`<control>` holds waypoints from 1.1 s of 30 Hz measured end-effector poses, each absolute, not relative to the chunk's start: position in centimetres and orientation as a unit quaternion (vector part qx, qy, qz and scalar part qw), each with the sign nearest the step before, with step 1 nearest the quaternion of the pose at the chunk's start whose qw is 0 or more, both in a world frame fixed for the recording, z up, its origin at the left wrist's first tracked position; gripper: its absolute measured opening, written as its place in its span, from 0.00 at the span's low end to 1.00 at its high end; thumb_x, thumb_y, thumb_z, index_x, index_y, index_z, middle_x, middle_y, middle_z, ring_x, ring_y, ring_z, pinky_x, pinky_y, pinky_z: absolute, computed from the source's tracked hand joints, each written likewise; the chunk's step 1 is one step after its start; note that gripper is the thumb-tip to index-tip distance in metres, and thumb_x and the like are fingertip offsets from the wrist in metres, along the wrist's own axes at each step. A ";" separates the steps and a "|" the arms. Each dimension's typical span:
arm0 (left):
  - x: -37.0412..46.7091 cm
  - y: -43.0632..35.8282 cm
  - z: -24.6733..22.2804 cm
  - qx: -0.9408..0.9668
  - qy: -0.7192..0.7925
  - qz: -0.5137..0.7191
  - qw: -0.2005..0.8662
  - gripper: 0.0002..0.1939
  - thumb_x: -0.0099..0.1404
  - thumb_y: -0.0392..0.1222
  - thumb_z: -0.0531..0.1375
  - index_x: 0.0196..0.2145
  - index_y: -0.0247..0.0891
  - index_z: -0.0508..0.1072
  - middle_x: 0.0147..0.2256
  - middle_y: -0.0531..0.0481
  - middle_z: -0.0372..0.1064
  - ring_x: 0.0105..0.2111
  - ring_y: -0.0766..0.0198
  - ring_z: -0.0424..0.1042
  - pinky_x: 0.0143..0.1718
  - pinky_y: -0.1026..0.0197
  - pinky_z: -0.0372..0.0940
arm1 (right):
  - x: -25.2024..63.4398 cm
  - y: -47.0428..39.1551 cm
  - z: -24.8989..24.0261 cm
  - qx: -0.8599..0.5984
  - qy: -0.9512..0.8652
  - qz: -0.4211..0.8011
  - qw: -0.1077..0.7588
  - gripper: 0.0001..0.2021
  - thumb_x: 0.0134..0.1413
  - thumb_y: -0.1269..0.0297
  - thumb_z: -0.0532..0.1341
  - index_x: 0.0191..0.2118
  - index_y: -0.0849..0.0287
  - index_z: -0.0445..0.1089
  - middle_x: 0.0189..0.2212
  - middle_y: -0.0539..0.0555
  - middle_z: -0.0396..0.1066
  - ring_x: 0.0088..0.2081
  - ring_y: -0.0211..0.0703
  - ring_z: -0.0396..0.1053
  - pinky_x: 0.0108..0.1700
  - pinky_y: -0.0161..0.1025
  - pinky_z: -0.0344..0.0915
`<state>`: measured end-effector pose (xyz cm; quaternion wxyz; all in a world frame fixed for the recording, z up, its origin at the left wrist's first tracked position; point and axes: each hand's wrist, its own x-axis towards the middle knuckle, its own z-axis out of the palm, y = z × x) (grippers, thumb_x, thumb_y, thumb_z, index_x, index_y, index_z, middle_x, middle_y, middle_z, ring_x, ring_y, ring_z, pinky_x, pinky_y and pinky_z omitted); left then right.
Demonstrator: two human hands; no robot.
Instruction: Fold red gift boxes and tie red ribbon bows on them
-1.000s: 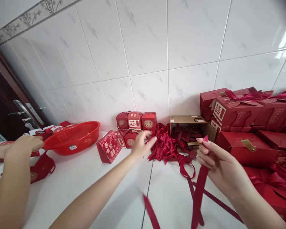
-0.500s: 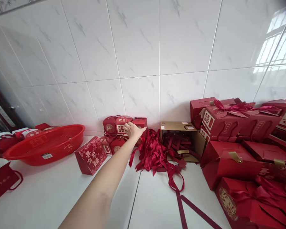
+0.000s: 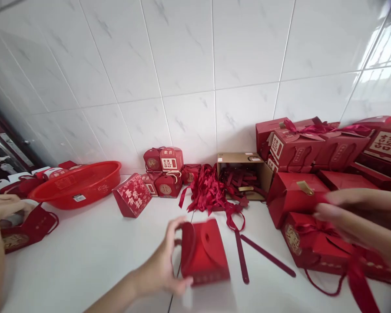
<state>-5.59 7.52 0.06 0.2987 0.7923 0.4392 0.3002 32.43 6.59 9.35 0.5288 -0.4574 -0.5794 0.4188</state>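
My left hand (image 3: 169, 256) grips a small red gift box (image 3: 208, 250) by its left side, fingers behind and thumb at the front. The box has rounded flaps folded over its top and seems just above or on the white table. My right hand (image 3: 361, 221), blurred by motion, is at the right edge over a red box with a ribbon bow (image 3: 322, 243). Its fingers are stretched leftward, but whether they hold anything is unclear. A blurred red ribbon (image 3: 360, 278) hangs below this hand. Two dark red strips (image 3: 263, 254) lie between the hands.
Stacked red boxes (image 3: 313, 152) stand at right. Against the wall are a cardboard box (image 3: 265, 176) of dark red strips, a ribbon heap (image 3: 210, 189) and small red boxes (image 3: 166, 184). Left are a triangular box (image 3: 133, 195), a red basin (image 3: 84, 189) and another person's hands (image 3: 9, 206) at a box.
My left hand has drawn back from the wall stack with the right-hand upper box, bringing it to the near middle of the table. My right hand has entered from the right.
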 end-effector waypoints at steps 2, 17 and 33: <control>-5.4 4.7 -1.6 0.812 0.404 0.235 0.351 0.59 0.44 0.34 0.66 0.65 0.52 0.35 0.61 0.39 0.45 0.59 0.45 0.60 0.60 0.39 0.57 | 30.5 6.6 9.1 -0.474 -0.643 0.433 0.417 0.10 0.49 0.53 0.69 0.32 0.53 0.77 0.23 0.54 0.72 0.23 0.41 0.64 0.21 0.37 0.59; 0.7 2.8 3.7 0.862 0.426 0.171 0.215 0.16 0.56 0.33 0.59 0.43 0.41 0.68 0.60 0.37 0.55 0.64 0.43 0.51 0.58 0.40 0.60 | 22.9 5.2 4.5 -0.420 -0.662 0.585 0.209 0.06 0.57 0.64 0.59 0.36 0.55 0.58 0.20 0.43 0.67 0.21 0.32 0.56 0.23 0.31 0.48; 0.7 3.3 6.1 0.821 0.408 0.333 0.220 0.10 0.70 0.39 0.48 0.32 0.41 0.66 0.57 0.45 0.61 0.62 0.54 0.56 0.61 0.45 0.56 | 20.8 5.4 5.4 -0.307 -0.800 0.421 0.299 0.09 0.61 0.58 0.58 0.42 0.55 0.73 0.45 0.54 0.72 0.46 0.46 0.67 0.51 0.44 0.62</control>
